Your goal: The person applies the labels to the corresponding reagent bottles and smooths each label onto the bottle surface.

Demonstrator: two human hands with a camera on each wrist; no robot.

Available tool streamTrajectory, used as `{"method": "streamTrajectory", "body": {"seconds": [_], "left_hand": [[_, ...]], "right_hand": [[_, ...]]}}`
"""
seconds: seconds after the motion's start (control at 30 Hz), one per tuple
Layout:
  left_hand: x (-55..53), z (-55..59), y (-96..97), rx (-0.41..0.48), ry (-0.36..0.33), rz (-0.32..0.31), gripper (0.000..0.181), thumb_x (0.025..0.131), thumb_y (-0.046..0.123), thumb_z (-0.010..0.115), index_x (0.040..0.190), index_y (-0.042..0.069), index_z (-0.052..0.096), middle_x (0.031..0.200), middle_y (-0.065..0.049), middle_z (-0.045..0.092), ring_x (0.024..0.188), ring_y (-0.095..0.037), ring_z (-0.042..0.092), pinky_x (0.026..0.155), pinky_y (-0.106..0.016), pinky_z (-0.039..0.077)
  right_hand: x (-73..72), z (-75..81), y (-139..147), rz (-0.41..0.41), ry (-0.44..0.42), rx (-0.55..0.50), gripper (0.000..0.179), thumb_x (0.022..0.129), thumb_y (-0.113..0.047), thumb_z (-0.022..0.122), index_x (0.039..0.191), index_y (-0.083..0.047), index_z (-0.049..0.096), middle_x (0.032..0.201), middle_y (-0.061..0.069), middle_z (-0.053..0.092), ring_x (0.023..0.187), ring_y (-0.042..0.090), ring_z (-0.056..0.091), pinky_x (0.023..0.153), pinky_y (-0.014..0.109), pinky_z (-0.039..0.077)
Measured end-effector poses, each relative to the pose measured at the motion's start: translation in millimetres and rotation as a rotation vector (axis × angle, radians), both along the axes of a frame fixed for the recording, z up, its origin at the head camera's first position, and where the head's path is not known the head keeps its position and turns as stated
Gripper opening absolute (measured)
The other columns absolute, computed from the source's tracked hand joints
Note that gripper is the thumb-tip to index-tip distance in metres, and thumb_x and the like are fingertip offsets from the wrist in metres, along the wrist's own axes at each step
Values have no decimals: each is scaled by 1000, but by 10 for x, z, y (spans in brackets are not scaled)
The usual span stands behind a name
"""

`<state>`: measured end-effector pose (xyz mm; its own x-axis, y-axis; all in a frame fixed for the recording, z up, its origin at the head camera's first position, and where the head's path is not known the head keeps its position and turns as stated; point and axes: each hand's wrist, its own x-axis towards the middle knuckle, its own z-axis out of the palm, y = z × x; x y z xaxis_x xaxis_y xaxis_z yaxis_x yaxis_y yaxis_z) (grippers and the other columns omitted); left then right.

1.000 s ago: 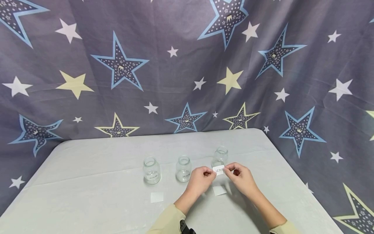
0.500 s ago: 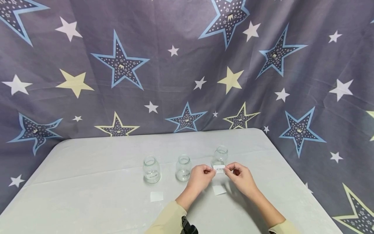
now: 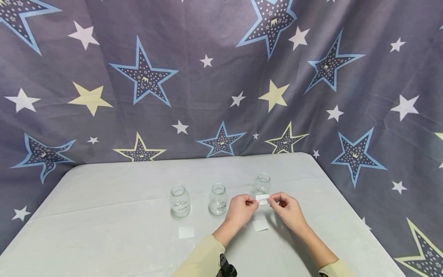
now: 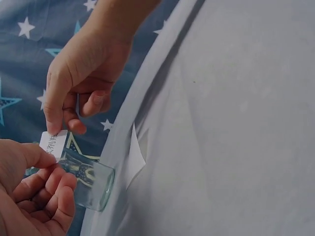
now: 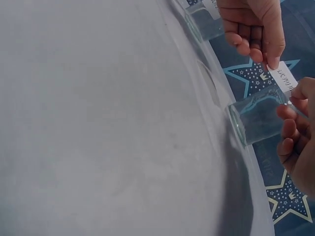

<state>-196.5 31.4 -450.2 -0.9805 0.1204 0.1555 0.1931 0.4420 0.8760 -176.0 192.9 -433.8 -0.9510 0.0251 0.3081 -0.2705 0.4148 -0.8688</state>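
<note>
A small white label [image 3: 262,199] with dark writing is stretched between my two hands, in front of a clear glass jar [image 3: 262,185] at the right of the row. My left hand [image 3: 241,209] pinches its left end between thumb and forefinger. At the other end, my right hand [image 3: 286,211] pinches it the same way. In the left wrist view the label [image 4: 52,143] partly overlaps the jar [image 4: 91,183]. The right wrist view shows the jar [image 5: 258,115] just beside the label [image 5: 283,77]. The jar's lower part is partly hidden in the head view.
Two more glass jars, a middle one [image 3: 218,200] and a left one [image 3: 180,202], stand in the row with writing low on their fronts. White paper pieces lie nearer, one on the right [image 3: 260,225] and one on the left [image 3: 186,232]. A starry curtain [image 3: 207,96] backs the white-covered table [image 3: 104,231].
Both hands have shifted slightly to the right with the label, which first rose a little and now sits further right before the jar. The jars and paper pieces have stayed put.
</note>
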Motion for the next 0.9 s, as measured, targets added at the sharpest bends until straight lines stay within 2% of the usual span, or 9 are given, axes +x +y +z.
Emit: {"method": "streamTrajectory", "body": {"seconds": [0.2,0.37,0.63,0.9], "left_hand": [[-38,10,49,-102,30,4,8,81,14,64,78,8,68,69,4,64,59,0,48,57,-16,42],[-77,-17,78,-153,43,2,8,81,14,64,76,9,67,67,5,61,58,-2,46,56,-17,40],[-108,-41,100,-253,118,6,9,81,15,65,75,9,67,67,5,55,60,-4,45,57,-17,39],[-156,-78,111,-293,157,26,8,81,16,66,76,10,69,68,3,60,60,-7,49,56,-19,40]], "right_hand": [[-208,-328,166,-25,-22,18,8,82,-11,71,82,-3,68,68,-6,61,54,1,45,50,19,38],[-242,-363,192,-48,-44,48,9,81,-10,72,83,-2,69,69,-2,63,55,2,45,51,19,39],[-276,-398,194,-68,-68,81,8,82,-5,69,85,3,68,73,11,65,55,3,44,50,19,38],[-323,-431,204,-57,-53,75,12,82,-13,71,85,-2,70,72,7,65,56,2,45,51,18,39]]}}
